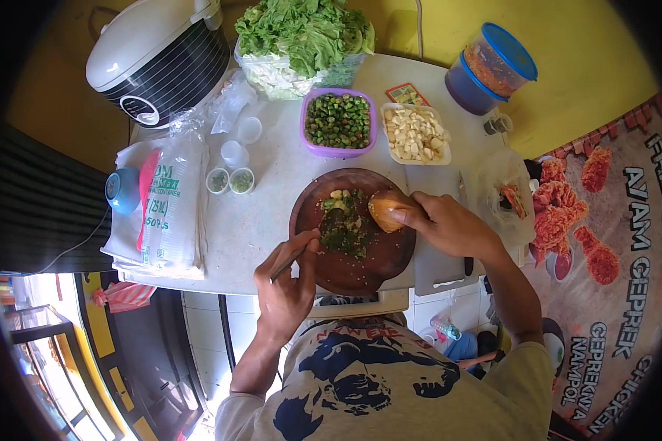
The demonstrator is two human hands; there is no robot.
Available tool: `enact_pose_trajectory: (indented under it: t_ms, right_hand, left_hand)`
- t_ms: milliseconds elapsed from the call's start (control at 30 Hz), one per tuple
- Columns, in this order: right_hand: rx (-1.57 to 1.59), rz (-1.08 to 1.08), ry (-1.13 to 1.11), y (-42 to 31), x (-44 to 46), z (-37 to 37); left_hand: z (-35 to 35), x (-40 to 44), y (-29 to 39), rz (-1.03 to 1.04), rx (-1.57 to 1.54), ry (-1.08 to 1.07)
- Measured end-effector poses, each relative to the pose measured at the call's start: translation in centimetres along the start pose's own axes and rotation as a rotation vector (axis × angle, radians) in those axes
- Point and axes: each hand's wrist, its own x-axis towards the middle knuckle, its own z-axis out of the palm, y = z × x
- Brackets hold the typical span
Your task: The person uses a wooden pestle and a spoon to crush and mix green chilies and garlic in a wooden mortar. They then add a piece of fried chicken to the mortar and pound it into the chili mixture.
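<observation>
A round brown mortar [309, 275] stands on the table before me, with chopped green chili mash [349, 231] and pale bits in it. My right hand [452, 224] is closed around a smooth, tan wooden pestle [385, 212] over the mortar's right side. At the lower left rim, my left hand [287, 283] pinches the thin metal handle of a spoon [288, 264]; its far end is hard to make out in the mash.
Behind the mortar are a purple tub of cut green chilies [338, 151] and a container of garlic cloves [417, 136]. A cutting board [438, 268] with a knife lies right. Small cups [241, 180], plastic packs [173, 213] and a rice cooker [162, 66] stand left.
</observation>
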Motion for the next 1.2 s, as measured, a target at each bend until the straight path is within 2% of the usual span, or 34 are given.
enact_pose_trajectory:
  t_ms: [133,200,300,700,833,867,933,1000,1033,1100,1200]
  right_hand:
    - [-0.218,-0.124,0.007,-1.7,-0.9,0.7]
    - [-0.403,-0.262,0.009,-2.6,-1.0,1.6]
    - [-0.557,-0.212,-0.014,-4.6,-1.4,2.1]
    - [-0.616,-0.19,0.01,-6.2,-0.5,3.0]
    - [-0.597,-0.2,-0.024,-5.4,-0.3,2.2]
    - [-0.557,-0.239,-0.02,-4.8,0.2,1.9]
    - [-0.535,-0.281,-0.019,-2.6,1.4,1.1]
    - [-0.039,-0.195,-0.088,-0.3,2.5,0.8]
    - [-0.046,-0.199,-0.086,-0.1,2.0,0.2]
    - [0.296,0.106,-0.181,-0.5,0.9,-1.0]
    - [0.324,0.204,-0.187,-0.5,0.2,-0.8]
  left_hand:
    - [-0.3,-0.4,1.5,-0.059,-0.002,-0.026]
    - [-0.7,-0.6,1.2,-0.058,-0.001,-0.004]
    - [-1.2,-0.5,0.5,-0.027,0.02,0.02]
    - [-1.4,0.1,0.2,0.037,0.037,-0.077]
    - [-1.4,0.2,-0.3,0.038,0.039,-0.03]
    - [-1.5,0.0,-0.4,0.036,0.039,-0.037]
    - [-1.3,0.2,-0.7,0.022,-0.006,0.077]
    - [-1.2,1.0,-1.2,0.029,0.007,0.091]
    - [-1.1,1.3,-1.3,0.024,0.009,0.083]
    - [-0.9,1.3,-0.9,-0.008,0.001,0.047]
    - [-0.3,0.9,-0.5,-0.023,-0.007,-0.015]
